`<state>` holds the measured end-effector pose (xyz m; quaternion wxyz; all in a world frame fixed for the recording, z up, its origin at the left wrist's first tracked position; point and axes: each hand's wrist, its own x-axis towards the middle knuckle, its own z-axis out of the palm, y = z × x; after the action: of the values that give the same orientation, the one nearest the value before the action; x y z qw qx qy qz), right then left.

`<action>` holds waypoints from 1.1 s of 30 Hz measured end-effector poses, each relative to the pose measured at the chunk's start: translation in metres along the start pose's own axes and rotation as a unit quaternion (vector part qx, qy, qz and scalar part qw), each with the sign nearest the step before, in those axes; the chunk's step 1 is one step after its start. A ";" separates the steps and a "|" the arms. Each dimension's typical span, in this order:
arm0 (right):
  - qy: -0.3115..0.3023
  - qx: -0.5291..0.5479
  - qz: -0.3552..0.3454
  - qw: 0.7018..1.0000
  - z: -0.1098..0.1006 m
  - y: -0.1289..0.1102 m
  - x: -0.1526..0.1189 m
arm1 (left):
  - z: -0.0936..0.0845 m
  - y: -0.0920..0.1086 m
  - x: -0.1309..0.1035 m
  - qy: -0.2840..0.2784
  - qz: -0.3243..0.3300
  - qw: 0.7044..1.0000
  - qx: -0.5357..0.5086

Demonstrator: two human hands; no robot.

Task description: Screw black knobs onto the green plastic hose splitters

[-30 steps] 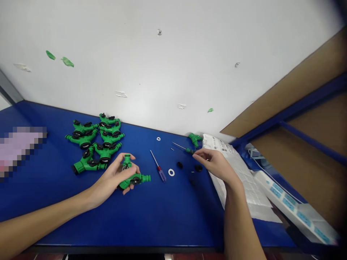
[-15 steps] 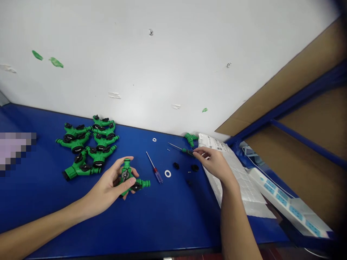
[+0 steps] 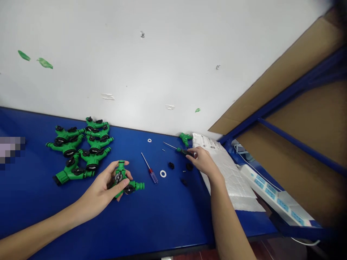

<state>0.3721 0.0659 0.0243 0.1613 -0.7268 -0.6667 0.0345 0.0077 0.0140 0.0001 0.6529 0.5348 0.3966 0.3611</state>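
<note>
My left hand [image 3: 110, 182] is closed around a green two-way hose splitter [image 3: 120, 177] with black valve levers, holding it above the blue table. One outlet of the splitter points up and another to the right. At the right, my right hand [image 3: 202, 160] pinches the handle end of a green-and-black screwdriver [image 3: 182, 150], whose shaft points left, low over the tabletop. Between the hands lies a second screwdriver [image 3: 150, 171] with a red and clear purple handle. Beside it is a white ring washer [image 3: 163, 173].
Several green splitters [image 3: 93, 157] are grouped at the left. Small black parts [image 3: 171, 165], tiny screws and a smaller white washer [image 3: 149, 140] lie around the right hand. A green Y-shaped body [image 3: 185, 138] sits near the wall, beside a white padded bag [image 3: 230, 180] and a power strip [image 3: 276, 196].
The whole view has shifted, so everything appears slightly farther left. Both hands keep their holds, and the green screwdriver stays almost in place over the table.
</note>
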 end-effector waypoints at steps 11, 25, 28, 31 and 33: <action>-0.012 -0.066 0.055 0.996 0.012 0.026 0.041 | -0.001 -0.003 0.001 0.002 0.006 1.000 -0.005; -0.033 -0.096 0.068 0.992 0.018 0.038 0.042 | -0.001 0.005 0.001 -0.001 -0.029 1.000 0.011; -0.029 -0.100 0.075 0.992 0.018 0.039 0.044 | 0.000 0.006 0.001 -0.004 -0.033 0.999 0.008; -0.022 -0.106 0.084 0.991 0.020 0.041 0.046 | 0.000 0.006 0.001 -0.009 -0.032 0.999 0.005; -0.024 -0.108 0.086 0.990 0.021 0.042 0.048 | 0.000 0.005 0.001 -0.008 -0.029 1.000 0.002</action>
<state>0.4122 0.1139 0.0006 0.0624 -0.7936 -0.6052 -0.0065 0.0077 0.0163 0.0050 0.6654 0.5273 0.4069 0.3370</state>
